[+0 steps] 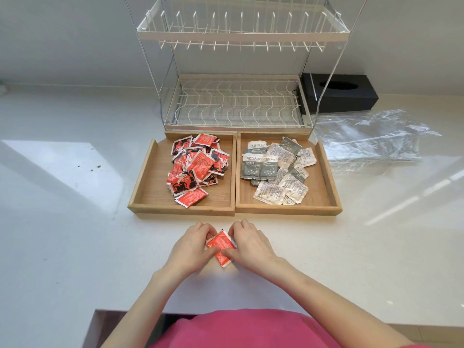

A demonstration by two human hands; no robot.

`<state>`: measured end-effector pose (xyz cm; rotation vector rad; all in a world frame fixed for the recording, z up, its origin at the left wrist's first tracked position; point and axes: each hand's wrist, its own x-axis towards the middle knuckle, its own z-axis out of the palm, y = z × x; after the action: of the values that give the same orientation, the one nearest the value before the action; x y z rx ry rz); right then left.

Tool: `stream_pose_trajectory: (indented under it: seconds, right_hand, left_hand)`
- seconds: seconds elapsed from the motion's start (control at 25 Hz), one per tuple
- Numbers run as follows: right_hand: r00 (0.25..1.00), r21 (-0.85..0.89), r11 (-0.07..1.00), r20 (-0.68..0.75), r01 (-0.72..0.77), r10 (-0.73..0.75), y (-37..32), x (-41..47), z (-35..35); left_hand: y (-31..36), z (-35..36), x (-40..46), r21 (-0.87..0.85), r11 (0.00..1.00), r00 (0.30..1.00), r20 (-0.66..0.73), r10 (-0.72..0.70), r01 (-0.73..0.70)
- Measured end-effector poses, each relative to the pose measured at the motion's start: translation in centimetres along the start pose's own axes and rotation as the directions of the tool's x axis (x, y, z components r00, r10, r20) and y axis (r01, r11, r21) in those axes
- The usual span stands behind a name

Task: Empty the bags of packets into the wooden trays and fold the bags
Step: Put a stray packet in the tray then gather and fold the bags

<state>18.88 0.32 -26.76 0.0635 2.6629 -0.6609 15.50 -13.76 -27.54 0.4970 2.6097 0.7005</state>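
Two wooden trays stand side by side on the white counter. The left tray (148,172) holds a heap of red packets (195,164). The right tray (326,172) holds grey and white packets (276,169). In front of the trays, my left hand (192,244) and my right hand (251,243) both grip a small bunch of red packets (221,244) on the counter, fingers curled round it from either side. Clear plastic bags (369,139) lie flat to the right of the trays.
A white wire dish rack (236,104) stands right behind the trays. A black tissue box (344,92) sits at the back right, behind the bags. The counter's front edge (351,320) runs close to my body.
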Motion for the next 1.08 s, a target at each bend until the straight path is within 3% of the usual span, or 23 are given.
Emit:
stream_pose_trajectory:
  seconds: [0.2, 0.32, 0.48, 0.72, 0.88, 1.08]
  right_hand:
    - [0.998, 0.122, 0.992, -0.055, 0.019, -0.012, 0.3, -0.4, 0.3]
    - [0.997, 0.301, 0.953, -0.077, 0.036, -0.014, 0.2, -0.4, -0.7]
    - [0.972, 0.399, 0.903, -0.224, 0.158, -0.071, -0.4, 1.2, -4.1]
    - [0.944, 0.257, 0.938, -0.294, 0.232, -0.153, -1.7, 5.5, -6.9]
    - [0.958, 0.011, 0.977, -0.201, 0.213, -0.207, -1.5, 6.9, -6.4]
    - [0.948, -0.085, 0.968, -0.2, 0.236, -0.248, -1.0, 6.6, -6.1]
  left_hand:
    - [-0.1, -0.3, 0.2, -0.175, 0.985, 0.999, -0.033, -0.016, 0.01]
    - [0.2, -1.5, 0.1, -0.344, 0.939, 0.997, -0.067, -0.029, 0.004]
    - [0.6, -4.1, 1.1, -0.424, 0.905, 0.976, -0.208, -0.062, -0.032]
    - [1.0, -5.6, 4.0, -0.334, 0.942, 0.932, -0.338, -0.132, 0.012]
    - [0.2, -5.6, 4.8, -0.159, 0.985, 0.967, -0.237, -0.097, 0.06]
    - [0.0, -5.1, 4.6, -0.072, 0.997, 0.988, -0.15, -0.044, 0.034]
